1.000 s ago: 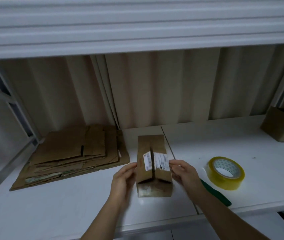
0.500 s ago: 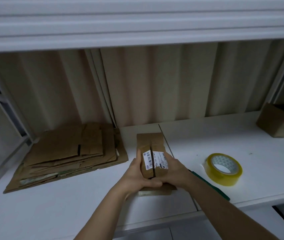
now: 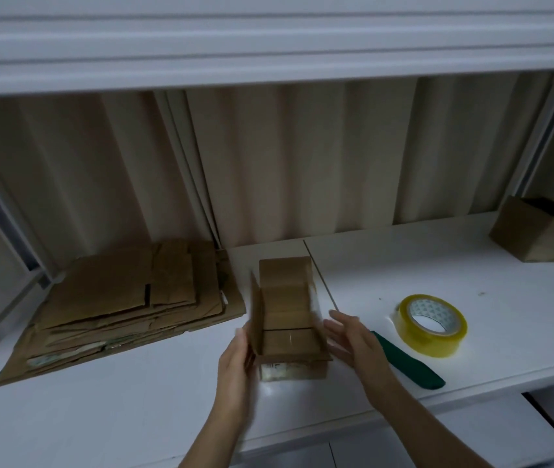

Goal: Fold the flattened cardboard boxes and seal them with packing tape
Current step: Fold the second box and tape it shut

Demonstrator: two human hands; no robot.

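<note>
A small brown cardboard box [image 3: 287, 319] stands on the white shelf, its top flaps spread open and its inside showing. My left hand [image 3: 236, 359] lies against the box's left side, fingers fairly straight and blurred. My right hand [image 3: 353, 339] hovers beside the right flap with relaxed, spread fingers. A roll of yellow packing tape [image 3: 432, 324] lies flat to the right. A stack of flattened cardboard boxes [image 3: 127, 305] lies at the left of the shelf.
A dark green cutter [image 3: 407, 361] lies between my right hand and the tape. Another brown box [image 3: 535, 236] stands at the far right back. A white shelf board [image 3: 268, 45] hangs overhead, and the corrugated wall closes the back.
Both hands were gripping the box with its top flaps pressed shut. The flaps now stand open and both hands have moved out to the box's sides.
</note>
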